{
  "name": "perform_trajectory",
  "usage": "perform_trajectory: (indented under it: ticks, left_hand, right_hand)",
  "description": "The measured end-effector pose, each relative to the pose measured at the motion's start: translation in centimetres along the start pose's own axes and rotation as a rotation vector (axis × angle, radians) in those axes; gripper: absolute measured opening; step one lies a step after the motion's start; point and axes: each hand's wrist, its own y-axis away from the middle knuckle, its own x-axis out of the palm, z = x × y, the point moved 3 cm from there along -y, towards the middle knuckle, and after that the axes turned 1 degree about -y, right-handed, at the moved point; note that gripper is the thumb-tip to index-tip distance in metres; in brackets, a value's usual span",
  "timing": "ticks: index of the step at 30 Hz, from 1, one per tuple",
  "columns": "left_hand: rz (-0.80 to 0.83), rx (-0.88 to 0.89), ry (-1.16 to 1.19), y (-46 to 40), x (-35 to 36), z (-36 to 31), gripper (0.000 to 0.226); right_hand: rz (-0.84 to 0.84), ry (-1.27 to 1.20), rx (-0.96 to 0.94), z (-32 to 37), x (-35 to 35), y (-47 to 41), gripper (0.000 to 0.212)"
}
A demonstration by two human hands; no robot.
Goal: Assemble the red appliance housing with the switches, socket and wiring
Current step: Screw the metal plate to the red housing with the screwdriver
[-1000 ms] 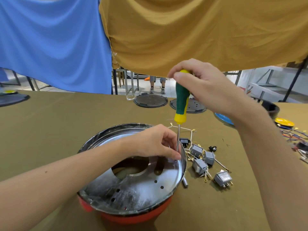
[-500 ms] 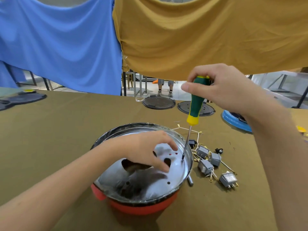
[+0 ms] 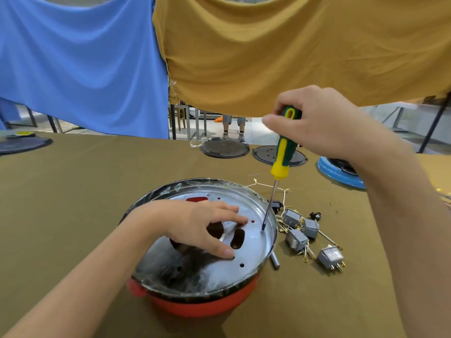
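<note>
Right hand (image 3: 314,123) grips the screwdriver (image 3: 284,152), shaft tilted down-left, tip on the metal plate (image 3: 202,272) near its right rim; we press left hand (image 3: 195,225) flat, fingers spread, just left of the tip.

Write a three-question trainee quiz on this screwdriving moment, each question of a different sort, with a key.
1. True or false: the left hand grips the screwdriver.
2. Where does the screwdriver tip rest?
A. on a grey switch
B. on the metal plate near its right rim
C. on the table cloth
3. Fill in: the plate sits on top of the ____ housing.

Key
1. False: the right hand grips its handle; the left lies flat on the plate with straight fingers.
2. B
3. red
</note>
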Motion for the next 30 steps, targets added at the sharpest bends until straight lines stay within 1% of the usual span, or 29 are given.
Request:
perform_trajectory:
  ticks: [3, 4, 5, 6, 8, 9, 10, 11, 13, 15, 16, 17, 18, 20, 21, 22, 23, 25, 27, 28, 29, 30]
  left_hand:
    - [-0.023, 0.009, 0.017, 0.1, 0.1, 0.0, 0.075]
    - [-0.034, 0.016, 0.014, 0.3, 0.1, 0.1, 0.074]
    - [-0.045, 0.017, 0.008, 0.6, -0.1, 0.3, 0.072]
    - [-0.055, 0.011, 0.005, 1.0, -0.3, 0.7, 0.069]
    - [-0.071, -0.006, 0.034, 2.1, -0.9, 1.8, 0.06]
    - [-0.084, -0.011, 0.06, 2.6, -1.2, 2.4, 0.056]
    - [-0.108, -0.011, 0.076, 3.1, -1.3, 3.0, 0.054]
    - [-0.141, -0.005, 0.076, 3.3, -1.5, 3.6, 0.052]
    - [-0.2, -0.006, 0.052, 3.3, -1.5, 4.6, 0.05]
    - [-0.237, -0.014, 0.034, 2.9, -1.4, 5.1, 0.049]
    - [-0.252, -0.005, 0.039, 2.7, -1.3, 5.2, 0.047]
    - [-0.257, 0.007, 0.051, 2.5, -1.2, 5.2, 0.046]
    - [-0.253, 0.016, 0.061, 2.3, -1.1, 5.3, 0.045]
    - [-0.234, 0.02, 0.078, 2.0, -0.8, 5.6, 0.046]
    - [-0.222, 0.021, 0.09, 1.9, -0.6, 5.7, 0.047]
    - [-0.213, 0.025, 0.109, 1.9, -0.6, 5.8, 0.046]
    - [-0.206, 0.028, 0.131, 1.8, -0.5, 5.9, 0.046]
    - [-0.199, 0.032, 0.164, 1.8, -0.4, 6.0, 0.043]
    - [-0.199, 0.034, 0.181, 1.7, -0.4, 6.0, 0.041]
    - [-0.198, 0.038, 0.187, 1.6, -0.4, 6.0, 0.041]
    - [-0.197, 0.042, 0.191, 1.6, -0.4, 6.1, 0.04]
    - [-0.198, 0.045, 0.194, 1.6, -0.4, 6.1, 0.041]
  right_hand:
    - [0.138, -0.322, -0.004, 0.0, -0.1, 0.3, 0.017]
    - [0.133, -0.356, -0.023, -0.1, -0.2, 0.3, 0.012]
    - [0.097, -0.346, -0.038, -0.2, -0.3, 0.3, 0.009]
    - [0.047, -0.282, -0.045, -0.4, -0.2, 0.3, 0.016]
    - [-0.058, -0.144, -0.024, -0.2, 0.2, 0.0, 0.036]
    - [-0.089, -0.122, -0.009, 0.1, 0.5, -0.1, 0.042]
    - [-0.076, -0.111, -0.003, 0.3, 0.8, -0.2, 0.042]
    - [-0.04, -0.141, -0.003, 0.4, 1.1, -0.3, 0.036]
    - [0.076, -0.321, 0.009, 0.2, 1.1, -0.3, 0.018]
    - [0.159, -0.458, -0.021, 0.1, 0.4, 0.2, 0.016]
    - [0.144, -0.447, -0.056, 0.2, 0.0, 0.2, 0.012]
    - [0.105, -0.383, -0.079, 0.2, -0.2, 0.2, 0.009]
    - [0.05, -0.275, -0.08, 0.0, -0.1, 0.2, 0.018]
    - [-0.091, -0.072, 0.007, 0.1, 0.4, -0.1, 0.043]
    - [-0.132, -0.027, 0.05, 0.2, 0.6, -0.2, 0.05]
    - [-0.125, -0.021, 0.069, 0.2, 0.9, -0.2, 0.049]
    - [-0.084, -0.062, 0.068, 0.2, 1.2, -0.2, 0.041]
    - [0.028, -0.224, 0.048, 0.1, 1.2, -0.1, 0.023]
    - [0.121, -0.397, 0.029, 0.0, 0.5, 0.2, 0.021]
    - [0.141, -0.454, 0.007, 0.1, 0.2, 0.4, 0.019]
    - [0.124, -0.459, -0.025, 0.1, 0.0, 0.5, 0.014]
    - [0.088, -0.399, -0.046, 0.1, 0.0, 0.4, 0.008]
